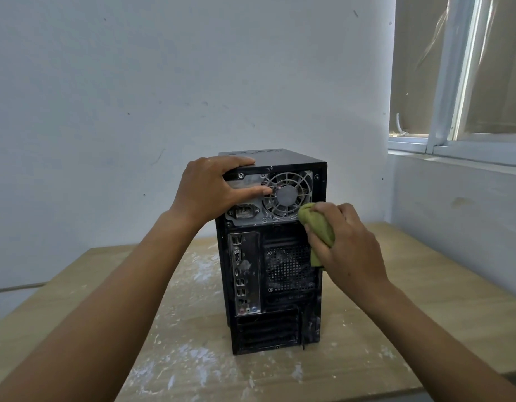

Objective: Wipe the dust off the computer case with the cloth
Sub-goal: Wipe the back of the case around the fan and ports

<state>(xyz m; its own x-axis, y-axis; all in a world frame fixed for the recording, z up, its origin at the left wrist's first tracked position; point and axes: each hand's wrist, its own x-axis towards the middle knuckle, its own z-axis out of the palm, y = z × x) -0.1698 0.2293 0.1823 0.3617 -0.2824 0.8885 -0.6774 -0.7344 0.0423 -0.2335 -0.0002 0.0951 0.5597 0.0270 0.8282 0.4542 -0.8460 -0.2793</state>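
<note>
On a dusty worktop (pixel 425 285) by a white wall (pixel 134 82), the computer case (pixel 277 285) is gripped by the left hand (pixel 210 190), the cloth (pixel 316 224) by the right hand (pixel 349 245).

One computer case (pixel 280 329) is being seen, and it is standing on one wooden table (pixel 425 285). Two hands are being counted: one left hand (pixel 210 190) and one right hand (pixel 349 245). One cloth (pixel 314 221) is being held. On the back of the case, one round fan grille (pixel 288 195), one power socket (pixel 243 211) and three small coloured sound holes (pixel 248 310) are being shown. One window (pixel 445 82) is being seen at the side.
</note>
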